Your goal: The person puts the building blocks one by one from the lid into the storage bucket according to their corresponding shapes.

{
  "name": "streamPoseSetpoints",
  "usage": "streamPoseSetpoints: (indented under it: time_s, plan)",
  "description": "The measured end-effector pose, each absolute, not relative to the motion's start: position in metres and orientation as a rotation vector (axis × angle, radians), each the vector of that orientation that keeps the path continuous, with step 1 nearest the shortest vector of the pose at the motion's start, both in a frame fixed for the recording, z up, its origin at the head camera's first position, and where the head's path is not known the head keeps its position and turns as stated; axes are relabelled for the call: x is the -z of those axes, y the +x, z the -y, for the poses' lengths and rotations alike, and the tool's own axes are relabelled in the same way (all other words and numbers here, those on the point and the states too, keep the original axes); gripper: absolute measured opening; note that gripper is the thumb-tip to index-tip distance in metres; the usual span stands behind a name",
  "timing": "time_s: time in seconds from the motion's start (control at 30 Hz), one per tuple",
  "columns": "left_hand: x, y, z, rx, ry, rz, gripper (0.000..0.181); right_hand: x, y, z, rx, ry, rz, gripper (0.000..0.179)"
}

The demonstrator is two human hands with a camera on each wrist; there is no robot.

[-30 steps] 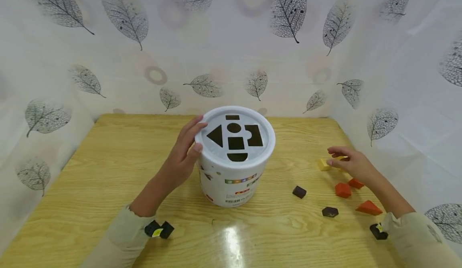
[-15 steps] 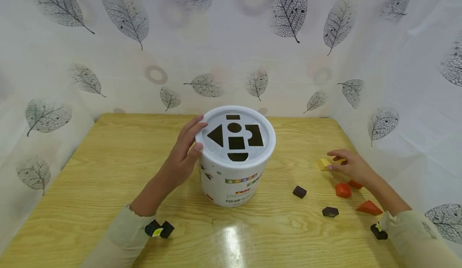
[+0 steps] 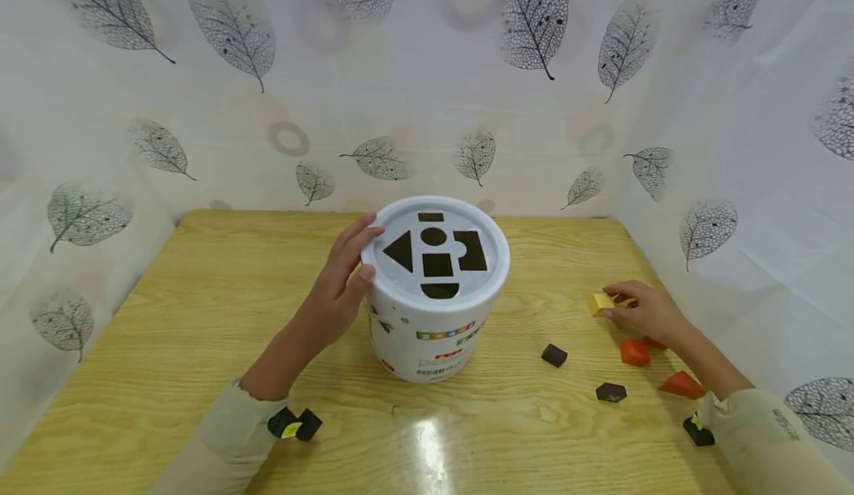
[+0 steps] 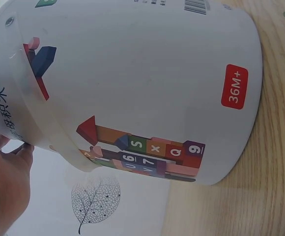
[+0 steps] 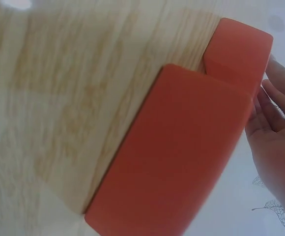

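Observation:
My left hand (image 3: 336, 284) rests at the left rim of a white bucket (image 3: 427, 339), fingers on the lid edge and thumb against its side. The lid (image 3: 400, 287) has several dark cut-out shapes, among them a triangle, a circle and a square. In the left wrist view, the hand (image 4: 7, 187) lies along the bucket's top edge. Over at the right, my right hand (image 3: 647, 313) has thumb and forefinger at the right end of a yellow block (image 3: 598, 304). More yellow shows between the fingers. Its fingertips are hidden behind red blocks in the right wrist view.
Red blocks (image 3: 634, 352) lie below the right hand, one triangular (image 3: 682, 384). A dark block (image 3: 554, 355) and a dark flat-lying piece (image 3: 610, 392) lie between them and the bucket. Leaf-print sheeting (image 3: 414, 110) borders the wooden table (image 3: 253, 258).
My right hand has lowered slightly toward the near side, and its thumb and forefinger have closed in on the yellow block. The left hand and bucket stay in place.

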State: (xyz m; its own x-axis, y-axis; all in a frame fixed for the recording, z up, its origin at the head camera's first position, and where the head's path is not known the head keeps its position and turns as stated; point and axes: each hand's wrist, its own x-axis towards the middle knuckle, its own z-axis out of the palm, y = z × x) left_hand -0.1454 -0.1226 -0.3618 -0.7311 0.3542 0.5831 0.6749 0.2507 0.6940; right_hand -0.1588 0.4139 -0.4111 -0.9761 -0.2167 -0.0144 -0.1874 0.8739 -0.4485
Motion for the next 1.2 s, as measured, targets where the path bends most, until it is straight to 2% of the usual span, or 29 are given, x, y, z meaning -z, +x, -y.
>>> streamPoseSetpoints:
  time_s: [0.4, 0.7, 0.97, 1.2]
  plan:
    - [0.363, -0.144, 0.126, 1.474, -0.936, 2.229, 0.054, 0.416, -0.16, -0.406, 0.728, -0.336, -2.984, 0.036]
    - [0.363, -0.143, 0.128, 1.483, -0.93, 2.233, 0.052, 0.413, -0.159, -0.397, 0.749, -0.335, -2.979, 0.037]
    - [0.362, -0.144, 0.126, 1.492, -0.94, 2.244, 0.056, 0.391, -0.157, -0.383, 0.82, -0.33, -2.934, 0.043]
    - [0.361, -0.145, 0.124, 1.483, -0.942, 2.241, 0.061, 0.354, -0.156, -0.354, 0.99, -0.404, -2.942, 0.041]
